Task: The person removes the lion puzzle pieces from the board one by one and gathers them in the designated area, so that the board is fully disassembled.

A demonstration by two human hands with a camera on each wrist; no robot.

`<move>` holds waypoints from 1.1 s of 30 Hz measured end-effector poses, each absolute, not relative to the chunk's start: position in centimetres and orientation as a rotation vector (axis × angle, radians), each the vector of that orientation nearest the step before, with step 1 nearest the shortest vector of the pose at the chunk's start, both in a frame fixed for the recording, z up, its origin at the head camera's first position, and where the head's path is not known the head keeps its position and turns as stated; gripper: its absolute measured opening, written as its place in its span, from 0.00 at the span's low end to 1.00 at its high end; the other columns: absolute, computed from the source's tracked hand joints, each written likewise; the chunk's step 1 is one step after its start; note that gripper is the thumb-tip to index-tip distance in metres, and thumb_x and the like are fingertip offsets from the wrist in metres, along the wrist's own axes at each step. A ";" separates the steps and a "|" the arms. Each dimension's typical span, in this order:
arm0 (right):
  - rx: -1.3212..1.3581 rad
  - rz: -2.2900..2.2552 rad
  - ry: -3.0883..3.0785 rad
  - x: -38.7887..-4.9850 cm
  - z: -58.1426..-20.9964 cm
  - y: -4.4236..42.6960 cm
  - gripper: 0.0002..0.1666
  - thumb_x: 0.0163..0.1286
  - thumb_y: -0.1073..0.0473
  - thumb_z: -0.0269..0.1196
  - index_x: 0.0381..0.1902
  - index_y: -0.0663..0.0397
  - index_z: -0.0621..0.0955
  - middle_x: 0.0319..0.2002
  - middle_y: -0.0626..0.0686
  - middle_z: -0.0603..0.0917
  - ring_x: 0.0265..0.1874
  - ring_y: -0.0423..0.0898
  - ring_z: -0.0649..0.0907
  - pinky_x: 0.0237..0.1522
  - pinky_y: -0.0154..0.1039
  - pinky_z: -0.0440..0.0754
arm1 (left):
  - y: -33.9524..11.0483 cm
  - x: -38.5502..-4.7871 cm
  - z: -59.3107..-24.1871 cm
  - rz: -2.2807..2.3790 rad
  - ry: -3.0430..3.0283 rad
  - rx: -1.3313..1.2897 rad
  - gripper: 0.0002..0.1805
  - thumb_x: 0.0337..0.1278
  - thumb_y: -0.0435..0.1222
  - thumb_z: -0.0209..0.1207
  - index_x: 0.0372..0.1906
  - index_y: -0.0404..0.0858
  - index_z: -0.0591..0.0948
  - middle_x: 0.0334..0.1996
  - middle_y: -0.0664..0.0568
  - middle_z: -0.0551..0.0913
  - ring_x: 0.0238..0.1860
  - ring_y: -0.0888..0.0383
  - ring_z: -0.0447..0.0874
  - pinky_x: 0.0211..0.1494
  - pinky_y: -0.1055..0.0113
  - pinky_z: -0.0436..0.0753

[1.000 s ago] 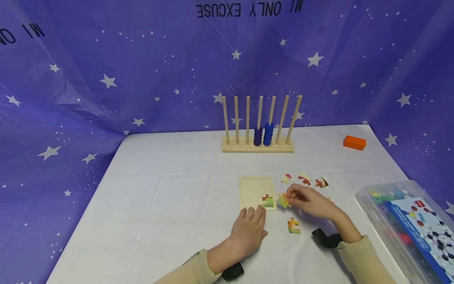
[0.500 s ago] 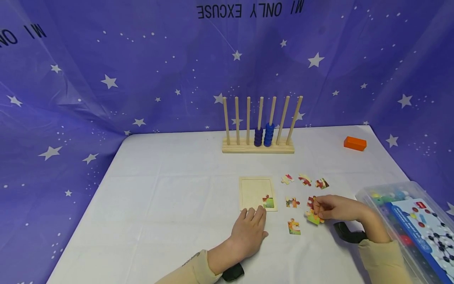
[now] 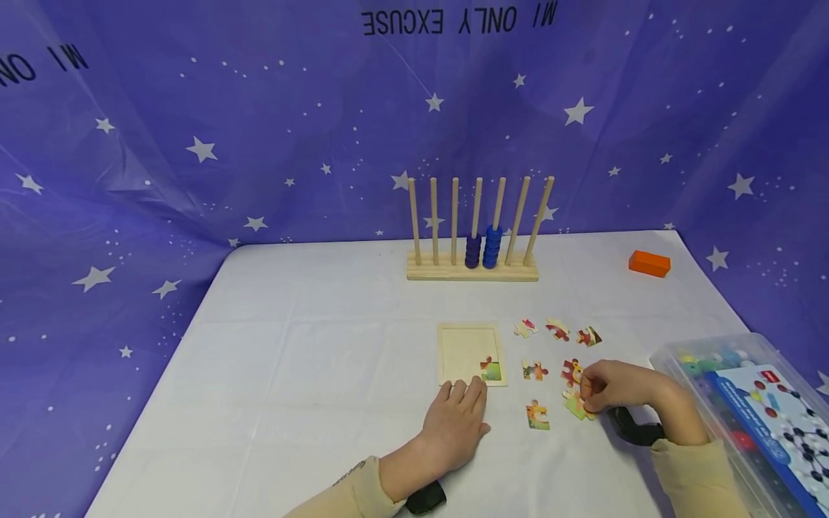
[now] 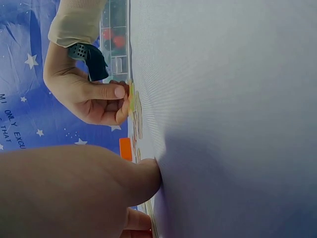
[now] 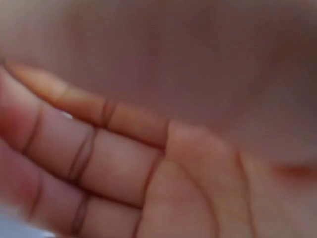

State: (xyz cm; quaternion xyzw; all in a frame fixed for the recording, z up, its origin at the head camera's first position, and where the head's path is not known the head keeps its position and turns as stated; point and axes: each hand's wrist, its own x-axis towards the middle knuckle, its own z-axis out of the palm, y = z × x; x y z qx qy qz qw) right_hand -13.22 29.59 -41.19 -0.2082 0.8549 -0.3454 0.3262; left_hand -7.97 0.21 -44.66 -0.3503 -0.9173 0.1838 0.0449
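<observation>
A shallow wooden puzzle tray [image 3: 461, 352] lies on the white table, one green-and-red piece [image 3: 491, 370] in its lower right corner. My left hand [image 3: 455, 424] rests flat on the table, fingertips on the tray's near edge. To the right, my right hand [image 3: 618, 385] pinches a yellow-green jigsaw piece [image 3: 575, 405] between thumb and fingers, low over the table. Just beyond it lies a red-and-yellow piece [image 3: 571, 371]. In the left wrist view, the held jigsaw piece [image 4: 131, 96] shows edge-on at the fingertips. Palm and curled fingers fill the right wrist view, hiding the piece.
Loose jigsaw pieces lie right of the tray, including an orange one [image 3: 537, 415] nearer me and a red one [image 3: 558, 329] farther back. A peg abacus [image 3: 471, 273] and an orange block [image 3: 650, 263] stand behind. A clear plastic case [image 3: 673, 367] borders my right arm.
My right hand has carried the yellow-green jigsaw piece from beside the tray to the right and slightly nearer me, then lowered it below the red-and-yellow piece. My left hand has stayed put.
</observation>
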 end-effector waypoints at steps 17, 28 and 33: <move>-0.572 -0.767 2.425 -13.7 -40.1 28.3 0.08 0.59 0.58 0.62 0.22 0.52 0.77 0.18 0.42 0.72 0.17 0.36 0.68 0.20 0.32 0.66 | 0.4 -7.9 -44.6 0.553 -2.790 -1.074 0.31 0.63 0.57 0.39 0.63 0.42 0.66 0.59 0.53 0.64 0.49 0.57 0.63 0.55 0.62 0.64; -0.895 -0.640 2.618 -16.1 -40.5 21.0 0.23 0.55 0.60 0.66 0.50 0.58 0.76 0.37 0.49 0.77 0.34 0.44 0.76 0.37 0.42 0.74 | 0.4 -8.0 -44.6 0.567 -2.824 -1.076 0.32 0.63 0.57 0.38 0.64 0.42 0.64 0.60 0.53 0.63 0.52 0.57 0.62 0.56 0.62 0.64; -1.073 -0.574 2.509 -16.6 -41.6 19.8 0.36 0.51 0.64 0.69 0.60 0.51 0.71 0.51 0.53 0.70 0.50 0.50 0.71 0.49 0.49 0.71 | 0.3 -8.0 -44.6 0.558 -2.856 -1.076 0.32 0.64 0.57 0.38 0.65 0.42 0.63 0.61 0.54 0.62 0.54 0.57 0.61 0.57 0.62 0.63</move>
